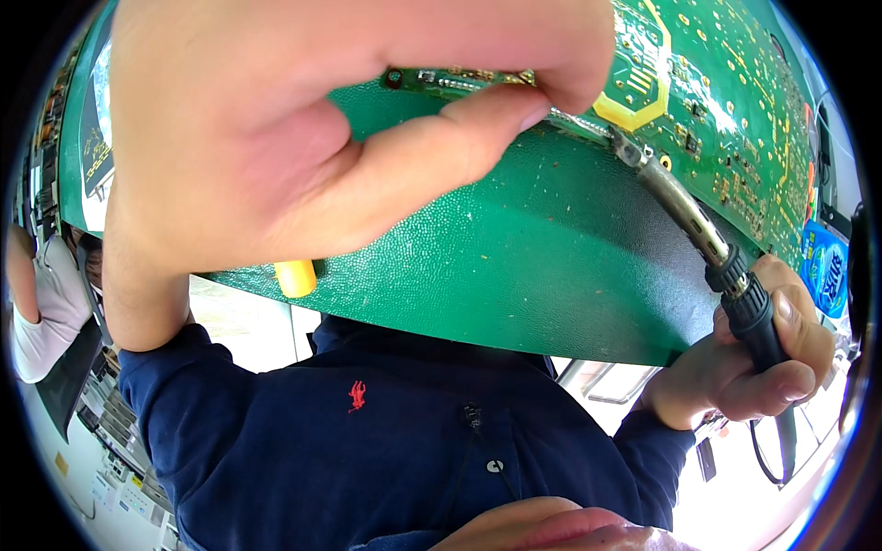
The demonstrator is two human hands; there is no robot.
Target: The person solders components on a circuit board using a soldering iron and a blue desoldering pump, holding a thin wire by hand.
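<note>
A large green circuit board with gold pads spans the upper right. My left hand, close to the camera, is closed in a pinch at the board's near edge, thumb below and forefinger curled above. A thin silvery line shows beside the fingertips along that edge; whether it is loose wire or part of the board, I cannot tell. My right hand is closed around the black handle of a soldering iron. The iron slants up leftward, its tip at the board's edge by the silvery line.
A green textured mat covers the table under the board. Near its front edge lies a yellow cylindrical piece. A blue package stands at the far right. Another person in a white top is at the far left.
</note>
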